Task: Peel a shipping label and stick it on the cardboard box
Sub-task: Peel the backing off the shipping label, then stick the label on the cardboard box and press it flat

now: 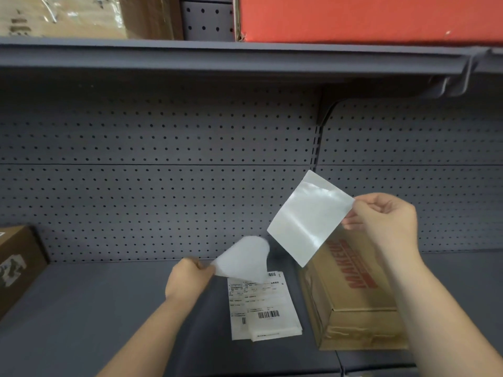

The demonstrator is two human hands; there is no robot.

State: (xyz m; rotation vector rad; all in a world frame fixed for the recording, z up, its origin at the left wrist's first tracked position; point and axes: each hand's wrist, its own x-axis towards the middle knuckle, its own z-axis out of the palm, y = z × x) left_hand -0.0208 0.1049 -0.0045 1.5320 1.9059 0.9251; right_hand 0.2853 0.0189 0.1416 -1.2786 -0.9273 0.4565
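My right hand [386, 221] pinches the corner of a flat, glossy white sheet [307, 219] and holds it up above the far end of the cardboard box [362, 317]. The box is long, has red lettering on top and lies on the shelf under my right forearm. My left hand [187, 278] grips a matte white sheet [242, 259] that curls upward. The two sheets are fully apart. Neither shows print, so I cannot tell which is the label and which the backing. A stack of printed shipping labels [264, 308] lies on the shelf between my hands, left of the box.
The grey shelf [109, 308] has a pegboard back wall [163, 159]. A brown box [19, 262] stands at the far left edge. An upper shelf [217, 55] overhangs, bearing a red box [367, 17] and a taped cardboard box [68, 14].
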